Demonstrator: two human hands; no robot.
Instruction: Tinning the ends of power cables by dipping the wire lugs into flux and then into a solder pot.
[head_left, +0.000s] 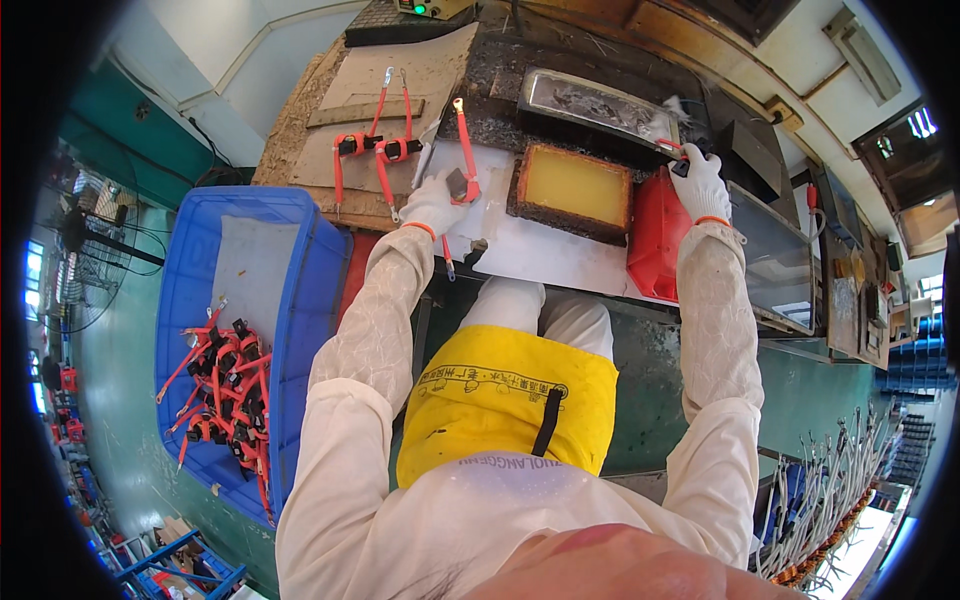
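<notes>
My left hand, in a white glove, is closed around a thick red cable bundled with a black piece. Its copper-coloured ring end points up and away from me, and another end hangs below the glove at the bench edge. My right hand, also gloved, is at the right end of the metal-filled trough. Its fingers are closed on a small red and black part, mostly hidden by the glove. Two more red cable assemblies with black middles lie left of my left hand, on the board.
A brown-rimmed tray of yellow, solid-looking material stands in front of the trough. A red bin sits beside it. At floor level on my left, a blue crate holds several tangled red and black cable assemblies. Pale cables stand at lower right.
</notes>
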